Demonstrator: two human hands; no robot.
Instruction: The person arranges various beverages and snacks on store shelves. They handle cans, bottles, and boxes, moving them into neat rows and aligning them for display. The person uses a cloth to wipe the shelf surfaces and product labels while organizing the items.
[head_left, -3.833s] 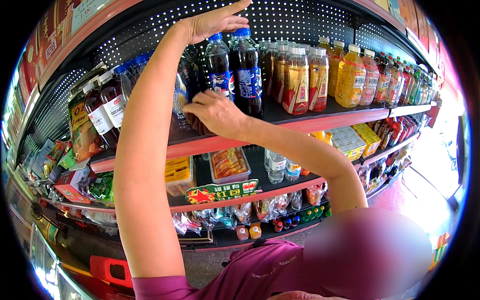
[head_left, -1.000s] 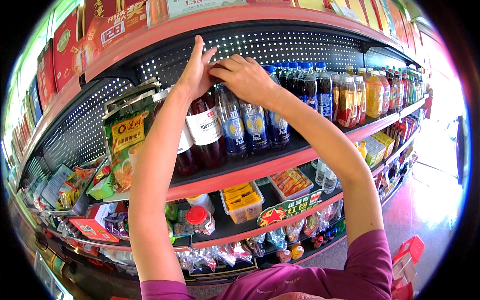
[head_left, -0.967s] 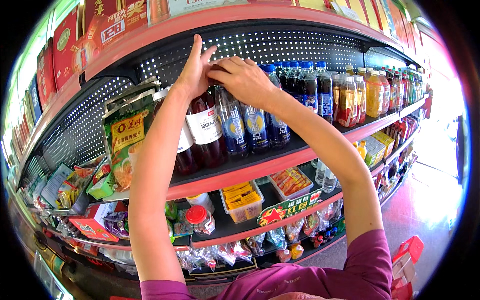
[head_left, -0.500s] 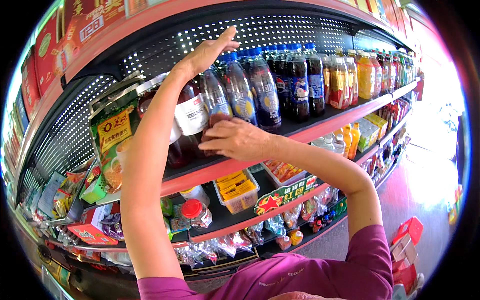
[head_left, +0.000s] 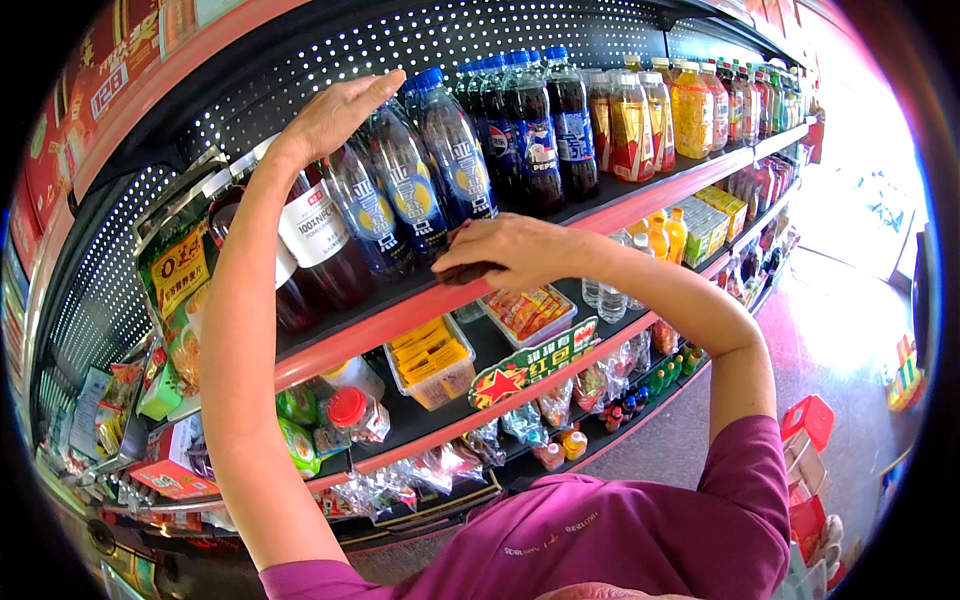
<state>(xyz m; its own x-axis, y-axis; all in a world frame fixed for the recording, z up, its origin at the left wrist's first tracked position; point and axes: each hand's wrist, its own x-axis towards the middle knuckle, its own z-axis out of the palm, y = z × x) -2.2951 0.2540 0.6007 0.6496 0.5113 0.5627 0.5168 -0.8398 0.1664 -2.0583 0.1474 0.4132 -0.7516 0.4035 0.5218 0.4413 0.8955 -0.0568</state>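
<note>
My left hand reaches over the tops of several clear blue-labelled bottles, fingers stretched out along their caps and necks. These bottles tilt to the left. At the shelf's front edge, my right hand is bent over a dark brown, cloth-like thing, pressed to the shelf by the bottles' bases; the fingers partly hide it. Left of the bottles, beside my left forearm, stands a big bottle of dark red juice with a white label.
Dark cola bottles and yellow drink bottles line the shelf to the right. Below are a tub of yellow packets and a red-lidded jar. A green bag stands at left. A red stool stands on the floor.
My right hand has slid rightward along the bottles' bases with the dark thing. My left hand has come down from above the caps to lie across them. The view has shifted.
</note>
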